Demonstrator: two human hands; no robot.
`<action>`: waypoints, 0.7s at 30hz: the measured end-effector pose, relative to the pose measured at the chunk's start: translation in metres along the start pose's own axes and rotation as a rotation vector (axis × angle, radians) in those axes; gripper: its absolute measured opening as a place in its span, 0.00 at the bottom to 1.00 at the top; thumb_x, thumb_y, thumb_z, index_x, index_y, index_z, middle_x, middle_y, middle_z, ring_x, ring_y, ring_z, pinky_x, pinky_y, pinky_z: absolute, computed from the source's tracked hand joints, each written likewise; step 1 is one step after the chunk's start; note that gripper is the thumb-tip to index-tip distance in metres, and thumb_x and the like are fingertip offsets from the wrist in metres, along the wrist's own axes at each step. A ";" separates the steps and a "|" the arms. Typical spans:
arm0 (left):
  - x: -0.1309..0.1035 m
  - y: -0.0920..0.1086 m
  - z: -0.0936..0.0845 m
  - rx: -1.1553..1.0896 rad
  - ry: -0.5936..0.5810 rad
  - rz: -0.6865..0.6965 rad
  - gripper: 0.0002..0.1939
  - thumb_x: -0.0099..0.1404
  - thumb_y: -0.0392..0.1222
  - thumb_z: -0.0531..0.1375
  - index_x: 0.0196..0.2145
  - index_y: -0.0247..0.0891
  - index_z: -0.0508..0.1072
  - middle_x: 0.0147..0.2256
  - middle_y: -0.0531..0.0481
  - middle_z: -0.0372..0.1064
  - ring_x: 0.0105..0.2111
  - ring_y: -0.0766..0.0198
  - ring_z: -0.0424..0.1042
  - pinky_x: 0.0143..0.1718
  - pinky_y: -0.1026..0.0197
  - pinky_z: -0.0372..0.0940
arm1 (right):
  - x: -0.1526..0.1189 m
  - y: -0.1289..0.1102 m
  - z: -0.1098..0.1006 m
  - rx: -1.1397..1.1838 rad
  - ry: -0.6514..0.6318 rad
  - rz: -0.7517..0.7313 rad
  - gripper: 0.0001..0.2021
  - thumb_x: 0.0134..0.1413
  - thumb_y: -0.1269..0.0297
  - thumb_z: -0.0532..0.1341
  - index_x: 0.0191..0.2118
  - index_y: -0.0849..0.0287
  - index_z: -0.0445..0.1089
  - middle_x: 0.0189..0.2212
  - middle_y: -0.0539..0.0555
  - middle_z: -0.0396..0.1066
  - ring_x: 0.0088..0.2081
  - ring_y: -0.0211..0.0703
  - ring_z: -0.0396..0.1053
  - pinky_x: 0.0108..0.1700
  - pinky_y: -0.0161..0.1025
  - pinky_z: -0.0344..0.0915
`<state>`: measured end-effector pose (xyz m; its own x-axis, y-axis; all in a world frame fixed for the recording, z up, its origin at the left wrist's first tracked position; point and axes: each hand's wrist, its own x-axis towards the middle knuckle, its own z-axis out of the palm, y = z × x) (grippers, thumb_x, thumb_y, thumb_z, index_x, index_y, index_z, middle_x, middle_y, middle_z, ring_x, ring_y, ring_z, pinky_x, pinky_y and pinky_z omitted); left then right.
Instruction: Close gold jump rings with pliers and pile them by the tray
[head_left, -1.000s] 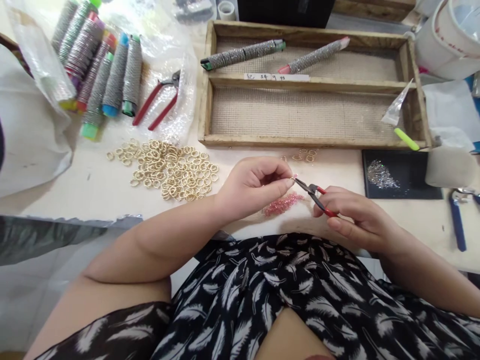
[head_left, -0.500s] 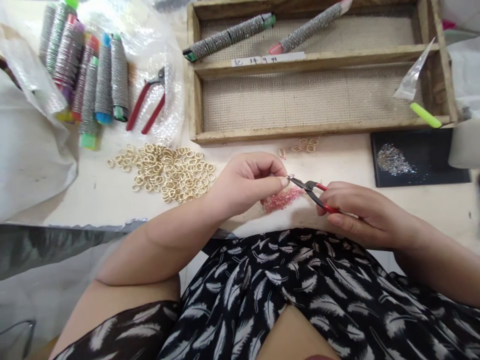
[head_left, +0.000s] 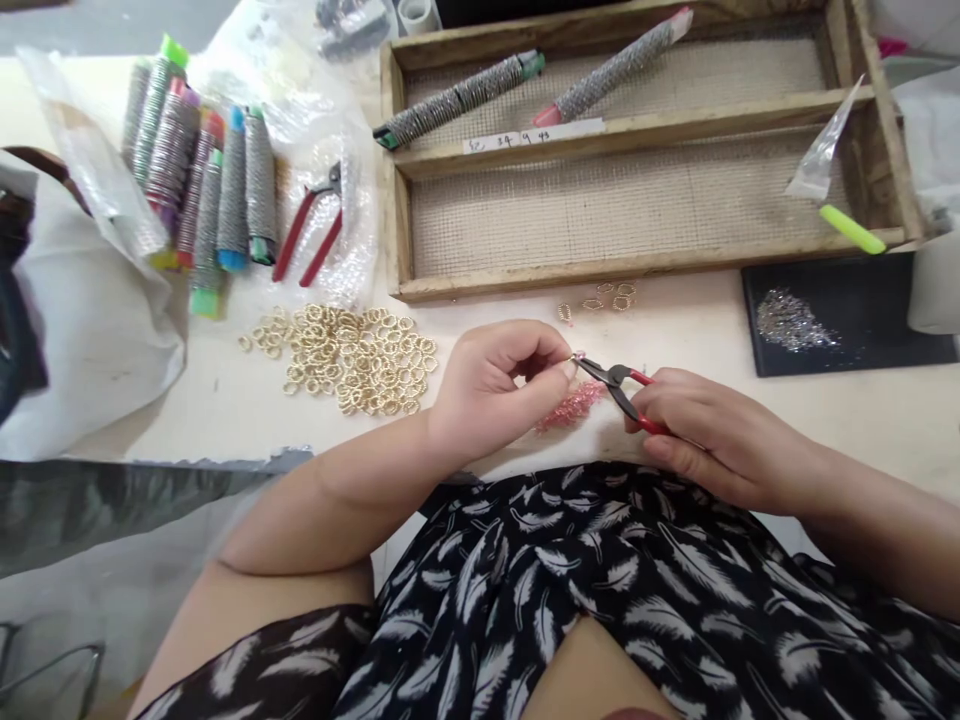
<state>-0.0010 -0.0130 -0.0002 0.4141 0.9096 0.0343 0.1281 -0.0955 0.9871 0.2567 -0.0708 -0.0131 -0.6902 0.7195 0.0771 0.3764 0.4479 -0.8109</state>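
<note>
My left hand [head_left: 502,385] pinches a tiny piece [head_left: 576,357] between thumb and forefinger; a bit of gold and pink shows at the fingertips. The red-handled pliers [head_left: 616,380] are gripped in my right hand [head_left: 697,425], and their dark tips touch that piece. Beneath the pliers and beside my left thumb lies a heap of small pink beads [head_left: 574,405]. Left of my left hand spreads a pile of gold twisted rings [head_left: 360,355]. A few more gold rings [head_left: 621,302] lie just beyond my hands, near the wooden frame.
A wooden mesh-bottomed tray [head_left: 555,278] at the back holds two wire-wrapped rods. A black mat [head_left: 885,330] with silvery bits lies right. Wrapped rods [head_left: 232,200] and second red-handled pliers [head_left: 326,245] rest on bubble wrap at the left, beside a white bag [head_left: 112,330].
The view has shifted a little, so things at the left appear farther right and lower. Both hands keep their hold, with the pliers' tips still at the small piece.
</note>
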 end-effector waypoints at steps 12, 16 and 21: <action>-0.003 0.000 0.001 0.098 0.068 0.099 0.09 0.62 0.33 0.64 0.25 0.38 0.74 0.22 0.56 0.69 0.22 0.72 0.62 0.22 0.65 0.55 | 0.000 0.002 0.005 -0.073 0.032 -0.042 0.13 0.81 0.60 0.51 0.39 0.53 0.63 0.34 0.54 0.72 0.35 0.48 0.65 0.45 0.47 0.65; -0.002 -0.002 0.002 -0.056 0.041 0.003 0.07 0.60 0.33 0.65 0.24 0.38 0.74 0.20 0.57 0.68 0.19 0.73 0.61 0.20 0.66 0.54 | 0.000 0.002 0.001 0.066 0.001 -0.009 0.13 0.80 0.59 0.53 0.39 0.54 0.65 0.32 0.52 0.70 0.34 0.46 0.65 0.41 0.44 0.64; 0.004 -0.008 0.002 -0.432 -0.033 -0.236 0.06 0.57 0.35 0.68 0.25 0.37 0.74 0.17 0.58 0.67 0.16 0.74 0.62 0.17 0.69 0.56 | -0.001 -0.002 -0.010 0.293 -0.079 0.140 0.17 0.81 0.53 0.52 0.41 0.55 0.69 0.31 0.50 0.69 0.34 0.44 0.66 0.38 0.41 0.64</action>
<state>0.0011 -0.0097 -0.0083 0.4482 0.8722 -0.1960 -0.1606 0.2942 0.9421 0.2627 -0.0671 -0.0056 -0.6945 0.7147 -0.0828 0.2849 0.1674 -0.9438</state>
